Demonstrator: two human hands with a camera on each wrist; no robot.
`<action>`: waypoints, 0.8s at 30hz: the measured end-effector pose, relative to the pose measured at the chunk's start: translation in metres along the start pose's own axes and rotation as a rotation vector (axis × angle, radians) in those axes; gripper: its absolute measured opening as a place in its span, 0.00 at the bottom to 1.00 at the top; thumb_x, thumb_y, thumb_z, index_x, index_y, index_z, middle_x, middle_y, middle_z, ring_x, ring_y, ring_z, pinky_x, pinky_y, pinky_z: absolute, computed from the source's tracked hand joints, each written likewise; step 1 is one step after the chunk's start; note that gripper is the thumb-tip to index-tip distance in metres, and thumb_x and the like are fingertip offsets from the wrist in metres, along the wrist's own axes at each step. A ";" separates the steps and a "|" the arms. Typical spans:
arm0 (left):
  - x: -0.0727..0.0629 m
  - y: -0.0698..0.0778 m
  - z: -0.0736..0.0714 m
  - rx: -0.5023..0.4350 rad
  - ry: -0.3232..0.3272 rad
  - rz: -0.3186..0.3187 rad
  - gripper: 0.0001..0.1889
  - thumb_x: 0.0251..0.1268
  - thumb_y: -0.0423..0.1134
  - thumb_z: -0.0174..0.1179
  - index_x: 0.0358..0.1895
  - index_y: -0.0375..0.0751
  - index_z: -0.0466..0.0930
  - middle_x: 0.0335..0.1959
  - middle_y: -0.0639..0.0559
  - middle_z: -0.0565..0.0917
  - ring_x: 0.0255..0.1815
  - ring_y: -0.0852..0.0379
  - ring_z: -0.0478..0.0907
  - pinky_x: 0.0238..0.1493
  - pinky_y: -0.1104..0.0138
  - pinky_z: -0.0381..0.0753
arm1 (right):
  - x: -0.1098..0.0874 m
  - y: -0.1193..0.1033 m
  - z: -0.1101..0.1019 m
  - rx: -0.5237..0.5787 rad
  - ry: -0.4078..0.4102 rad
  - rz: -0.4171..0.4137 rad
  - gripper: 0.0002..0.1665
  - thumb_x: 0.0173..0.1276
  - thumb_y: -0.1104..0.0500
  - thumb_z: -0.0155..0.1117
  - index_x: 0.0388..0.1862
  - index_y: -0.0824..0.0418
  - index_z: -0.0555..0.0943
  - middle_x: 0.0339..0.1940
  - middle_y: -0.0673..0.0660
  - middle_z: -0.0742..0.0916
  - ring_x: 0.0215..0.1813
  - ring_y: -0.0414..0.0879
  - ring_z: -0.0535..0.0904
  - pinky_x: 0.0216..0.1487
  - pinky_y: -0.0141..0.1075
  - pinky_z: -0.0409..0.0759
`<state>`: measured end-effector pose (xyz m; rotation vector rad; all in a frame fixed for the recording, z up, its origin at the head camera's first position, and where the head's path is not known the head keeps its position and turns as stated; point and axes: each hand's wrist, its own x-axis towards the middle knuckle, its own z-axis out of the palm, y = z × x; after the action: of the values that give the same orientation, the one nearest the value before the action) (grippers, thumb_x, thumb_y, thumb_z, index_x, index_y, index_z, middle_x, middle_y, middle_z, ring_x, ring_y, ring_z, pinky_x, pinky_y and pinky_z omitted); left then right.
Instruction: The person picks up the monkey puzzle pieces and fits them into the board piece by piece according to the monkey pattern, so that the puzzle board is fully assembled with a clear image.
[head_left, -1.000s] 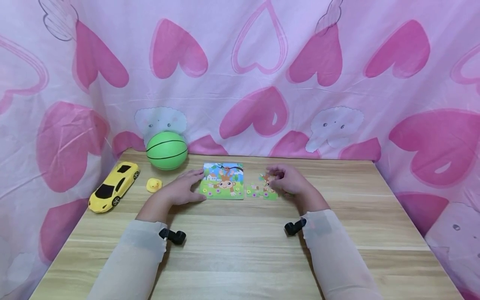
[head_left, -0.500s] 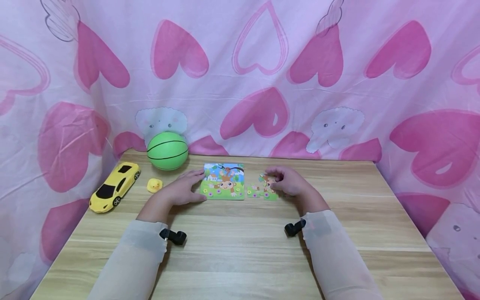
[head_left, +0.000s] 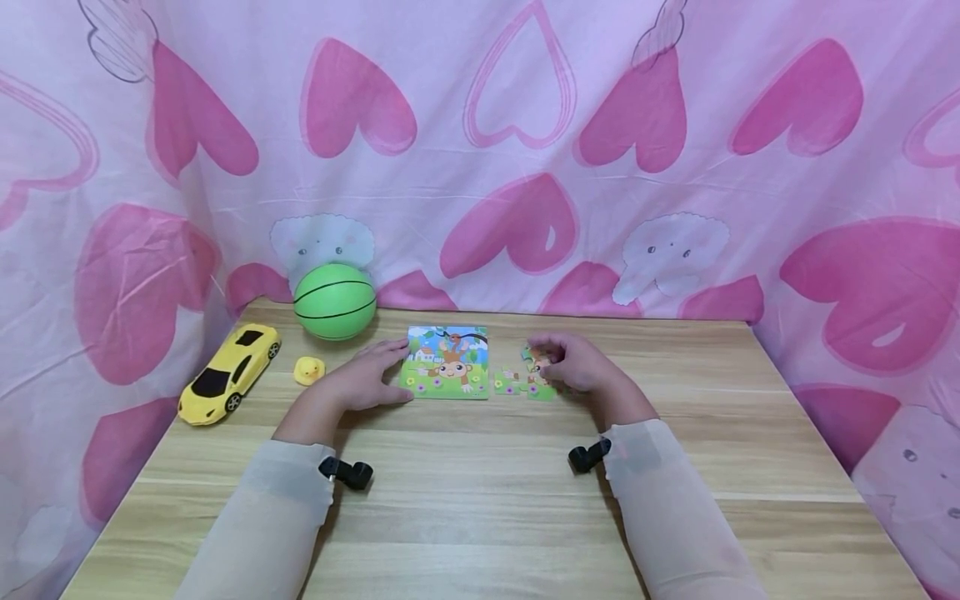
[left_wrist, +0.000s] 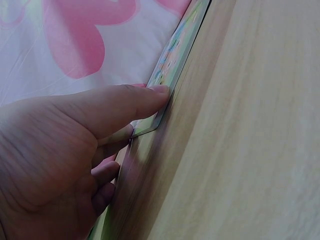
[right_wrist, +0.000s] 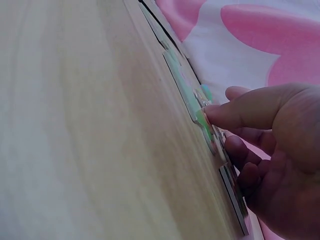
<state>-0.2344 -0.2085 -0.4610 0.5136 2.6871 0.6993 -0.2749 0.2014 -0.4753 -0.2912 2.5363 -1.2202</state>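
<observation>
A square picture board (head_left: 445, 362) showing a cartoon monkey lies flat on the table. My left hand (head_left: 367, 377) spans its left side, with the thumb on the near corner and the fingers along the edge. In the left wrist view that thumb lies straight over the board's rim (left_wrist: 175, 65). To the right, my right hand (head_left: 581, 365) pinches a jigsaw puzzle piece (head_left: 527, 354) between thumb and fingers, just over the joined puzzle pieces (head_left: 510, 382). The right wrist view shows these joined pieces (right_wrist: 177, 82) along the table, the hand partly covering others.
At the left stand a yellow toy car (head_left: 228, 375), a small yellow rubber duck (head_left: 308, 371) and a green ball (head_left: 335, 302). Another dark-edged piece (right_wrist: 232, 200) lies under the right hand. A pink heart-print curtain (head_left: 510, 225) hangs behind the wooden table (head_left: 465, 500).
The puzzle piece in my right hand has turned and shifted slightly to the left, with the fingertips moving a little along with it. My left hand and the board stay put.
</observation>
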 end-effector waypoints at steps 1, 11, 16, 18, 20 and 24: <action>0.000 0.000 0.000 0.001 0.000 0.001 0.48 0.69 0.56 0.71 0.86 0.43 0.59 0.91 0.48 0.53 0.91 0.33 0.42 0.89 0.35 0.46 | 0.000 0.000 0.000 -0.005 0.010 -0.004 0.34 0.71 0.70 0.69 0.73 0.50 0.81 0.55 0.61 0.81 0.44 0.51 0.75 0.31 0.33 0.79; 0.001 -0.002 0.000 0.003 0.001 0.007 0.49 0.69 0.57 0.71 0.86 0.43 0.58 0.91 0.48 0.52 0.91 0.33 0.42 0.89 0.35 0.46 | -0.002 -0.006 0.000 -0.110 0.102 -0.042 0.27 0.71 0.65 0.73 0.68 0.53 0.85 0.57 0.54 0.82 0.51 0.51 0.77 0.44 0.39 0.82; 0.001 -0.002 0.000 0.002 0.000 0.008 0.49 0.69 0.56 0.71 0.86 0.43 0.58 0.91 0.48 0.52 0.91 0.33 0.42 0.89 0.35 0.45 | -0.004 -0.009 -0.003 -0.049 0.085 0.019 0.27 0.71 0.67 0.71 0.68 0.54 0.85 0.58 0.55 0.82 0.50 0.51 0.78 0.38 0.36 0.81; 0.001 -0.002 0.000 0.003 0.000 0.010 0.49 0.69 0.56 0.71 0.86 0.43 0.58 0.91 0.48 0.53 0.91 0.33 0.42 0.89 0.35 0.46 | -0.006 -0.010 -0.004 0.000 0.070 0.055 0.30 0.69 0.71 0.69 0.69 0.54 0.84 0.59 0.55 0.81 0.49 0.52 0.77 0.32 0.35 0.80; 0.001 -0.002 0.000 0.002 0.000 0.009 0.49 0.69 0.56 0.71 0.86 0.43 0.58 0.91 0.48 0.53 0.91 0.33 0.42 0.89 0.35 0.46 | -0.008 -0.012 -0.004 0.039 0.062 0.078 0.34 0.67 0.74 0.67 0.70 0.54 0.84 0.61 0.56 0.80 0.49 0.53 0.76 0.28 0.34 0.78; 0.001 -0.002 0.000 0.003 -0.001 0.006 0.49 0.69 0.57 0.71 0.86 0.44 0.58 0.91 0.48 0.52 0.91 0.33 0.42 0.89 0.35 0.46 | -0.009 -0.013 -0.005 0.042 0.056 0.081 0.35 0.65 0.74 0.67 0.71 0.54 0.83 0.62 0.56 0.79 0.48 0.53 0.76 0.26 0.33 0.77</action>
<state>-0.2357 -0.2097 -0.4622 0.5233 2.6876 0.6966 -0.2677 0.2000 -0.4607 -0.1455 2.5395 -1.2661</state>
